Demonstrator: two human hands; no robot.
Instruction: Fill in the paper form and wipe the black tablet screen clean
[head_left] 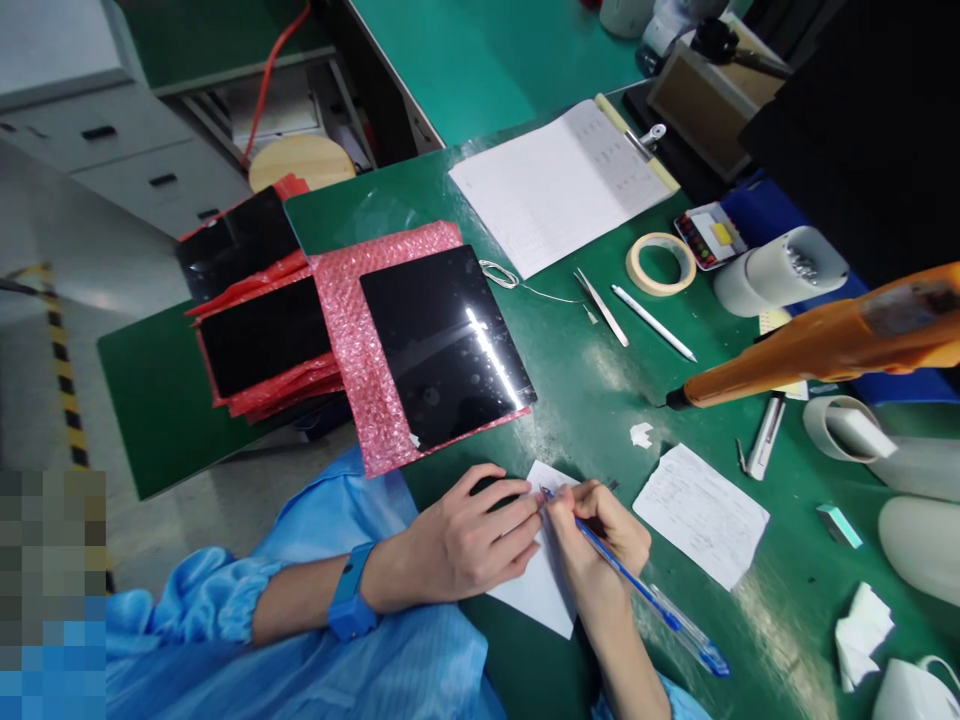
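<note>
My right hand (604, 535) grips a blue ballpoint pen (637, 583), its tip against a small white sheet of paper (544, 590). Flat on that same sheet lies my left hand (484, 530), fingers stretched out toward the pen tip and a blue band around its wrist. Beyond my left hand, a glossy black panel (450, 340) rests on pink bubble wrap (349, 350). To the right of my right hand is a paper with handwriting (705, 515), and a torn white scrap (641, 435) sits just above it.
An orange electric screwdriver (817, 335) juts in from the right. Tweezers (602, 308), a white pen (654, 323), a tape roll (661, 265) and a clipboard with sheets (562, 185) lie farther back. More black panels (262, 338) in red wrap are stacked left. A utility knife (765, 438) lies right.
</note>
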